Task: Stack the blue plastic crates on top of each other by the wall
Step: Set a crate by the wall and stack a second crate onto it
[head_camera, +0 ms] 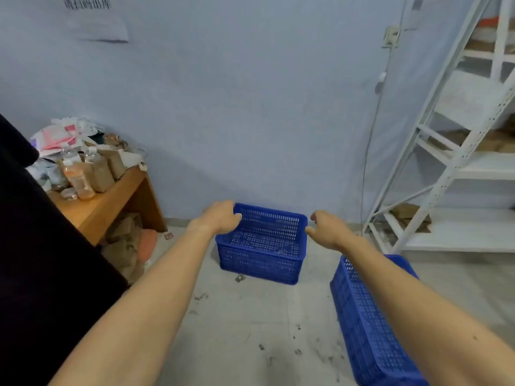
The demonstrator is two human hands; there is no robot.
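A blue perforated plastic crate (264, 246) stands upright on the floor close to the wall, its inside bare. My left hand (220, 218) curls over the crate's far-left rim corner. My right hand (326, 229) hovers at the right rim with fingers spread, its fingertips just touching or barely off the edge. A second blue crate (370, 330) stands on the floor at the lower right, partly hidden behind my right forearm.
A wooden table (111, 201) on the left holds bottles, cartons and papers, with bags underneath. A white metal shelf rack (446, 174) stands on the right. A cable (367, 151) hangs down the wall. The grey floor (250, 330) is dirty.
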